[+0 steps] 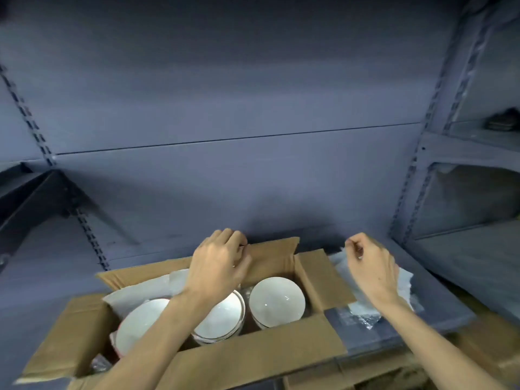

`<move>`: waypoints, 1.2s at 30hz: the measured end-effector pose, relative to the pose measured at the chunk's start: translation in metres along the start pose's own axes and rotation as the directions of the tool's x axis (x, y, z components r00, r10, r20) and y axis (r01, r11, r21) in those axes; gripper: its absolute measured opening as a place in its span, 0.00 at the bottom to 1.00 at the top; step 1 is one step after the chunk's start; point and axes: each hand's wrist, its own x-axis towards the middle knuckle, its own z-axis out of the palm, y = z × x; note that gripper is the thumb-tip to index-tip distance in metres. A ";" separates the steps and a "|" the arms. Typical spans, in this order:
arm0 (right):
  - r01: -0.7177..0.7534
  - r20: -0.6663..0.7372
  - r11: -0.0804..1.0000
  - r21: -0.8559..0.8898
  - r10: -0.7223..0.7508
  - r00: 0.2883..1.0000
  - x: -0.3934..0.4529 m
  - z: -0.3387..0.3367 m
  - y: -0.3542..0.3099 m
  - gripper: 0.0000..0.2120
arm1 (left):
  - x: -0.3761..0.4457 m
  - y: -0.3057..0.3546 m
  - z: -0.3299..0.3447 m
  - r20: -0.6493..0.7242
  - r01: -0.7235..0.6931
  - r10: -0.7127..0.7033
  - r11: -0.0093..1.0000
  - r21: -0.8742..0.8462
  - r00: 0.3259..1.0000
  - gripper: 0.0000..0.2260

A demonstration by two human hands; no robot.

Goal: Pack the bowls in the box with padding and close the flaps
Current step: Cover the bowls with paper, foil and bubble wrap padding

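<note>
Blue shelf (281,178) | open box (253,358) | three white bowls (277,301) upright inside

White bowls (277,301); brown box (253,358)

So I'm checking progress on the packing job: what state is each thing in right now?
Brown cardboard box: open, all flaps folded outward.
White ceramic bowls: three stacks showing, upright inside the box, uncovered on top.
White foam padding sheet: tucked inside the box along the far-left wall.
Clear bubble wrap: lying outside the box, on the right.
Left hand: over the box, fingers curled at the far flap.
Right hand: raised, fingers pinched together.
</note>
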 end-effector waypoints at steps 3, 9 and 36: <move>-0.093 0.097 0.989 -0.111 0.104 0.990 -0.004 -0.015 0.053 0.02 | 0.018 0.049 0.028 0.123 -0.127 0.142 0.984 -0.122 0.982 0.03; -0.322 0.259 0.901 -0.290 0.398 0.880 -0.015 -0.035 0.123 0.20 | 0.040 0.119 0.083 0.279 -0.172 0.265 0.933 -0.316 0.923 0.08; -0.008 -0.086 0.840 0.543 0.066 0.994 -0.007 -0.040 0.078 0.06 | 0.032 0.085 0.064 0.174 -0.085 0.163 0.919 -0.384 0.971 0.13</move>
